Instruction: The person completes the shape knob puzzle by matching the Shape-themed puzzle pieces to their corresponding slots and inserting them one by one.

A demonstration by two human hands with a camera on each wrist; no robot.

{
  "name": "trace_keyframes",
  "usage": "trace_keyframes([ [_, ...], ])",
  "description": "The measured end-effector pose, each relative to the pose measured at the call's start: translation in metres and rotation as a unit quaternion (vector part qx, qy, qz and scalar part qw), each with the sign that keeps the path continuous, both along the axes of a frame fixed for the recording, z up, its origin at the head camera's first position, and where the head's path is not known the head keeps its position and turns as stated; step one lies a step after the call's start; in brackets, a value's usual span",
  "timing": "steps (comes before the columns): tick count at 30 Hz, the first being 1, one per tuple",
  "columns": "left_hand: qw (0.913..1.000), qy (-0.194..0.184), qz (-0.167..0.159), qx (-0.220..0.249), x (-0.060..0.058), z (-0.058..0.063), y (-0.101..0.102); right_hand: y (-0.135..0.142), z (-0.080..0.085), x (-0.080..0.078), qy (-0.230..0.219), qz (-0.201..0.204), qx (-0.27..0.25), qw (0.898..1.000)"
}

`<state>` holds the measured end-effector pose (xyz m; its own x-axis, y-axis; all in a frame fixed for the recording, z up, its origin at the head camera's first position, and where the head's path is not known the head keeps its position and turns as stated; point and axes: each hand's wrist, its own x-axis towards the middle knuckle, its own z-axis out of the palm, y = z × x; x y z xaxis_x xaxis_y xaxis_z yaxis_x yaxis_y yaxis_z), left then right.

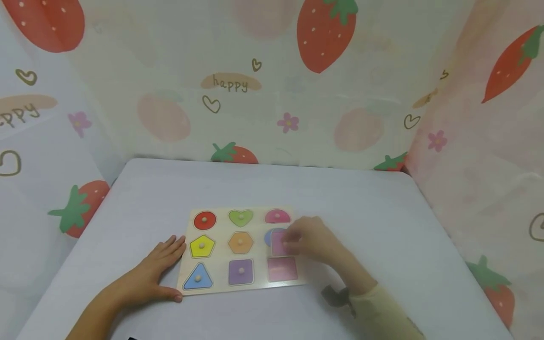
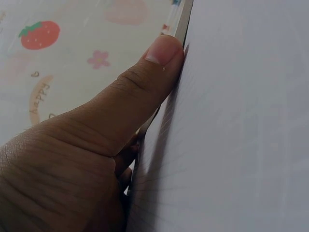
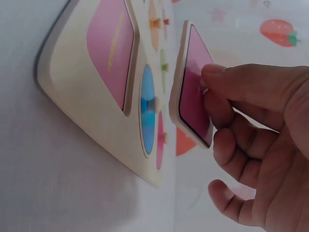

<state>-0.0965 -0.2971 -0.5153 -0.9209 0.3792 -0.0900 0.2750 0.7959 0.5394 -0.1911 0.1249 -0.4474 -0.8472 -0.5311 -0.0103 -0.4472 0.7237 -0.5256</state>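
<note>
A wooden shape puzzle board (image 1: 221, 257) lies on the white table, with knobbed pieces of several colours in it. My right hand (image 1: 316, 241) pinches the knob of a pink rectangle puzzle piece (image 3: 193, 82) between thumb and finger. The piece is held tilted above the board, partly covering the blue oval piece (image 3: 147, 113) in the head view. In the board's near right corner, a pink rectangular recess (image 1: 282, 269) holds no piece. My left hand (image 1: 148, 278) rests flat at the board's left edge, fingers spread, thumb (image 2: 161, 53) touching the near left corner.
The white table (image 1: 361, 203) runs back to a cloth (image 1: 272, 113) printed with strawberries, which hangs behind and on both sides. A dark strap-like object (image 1: 335, 296) sits at the right wrist, beside the pale sleeve (image 1: 378, 311).
</note>
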Motion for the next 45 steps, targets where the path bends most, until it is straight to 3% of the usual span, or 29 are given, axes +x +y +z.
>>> trace_keyframes([
  [13, 0.9998, 0.021, -0.008, -0.002, -0.001, -0.004, -0.002, -0.008, -0.007, 0.007, -0.062, -0.003, 0.037, 0.997],
  [18, 0.9998, 0.018, -0.008, 0.001, -0.001, -0.004, -0.002, -0.011, -0.011, 0.009, -0.06, 0.011, 0.05, 0.997],
  [45, 0.9999, 0.011, -0.008, 0.001, -0.002, -0.001, -0.001, -0.011, -0.018, 0.013, -0.138, -0.004, 0.048, 0.989],
])
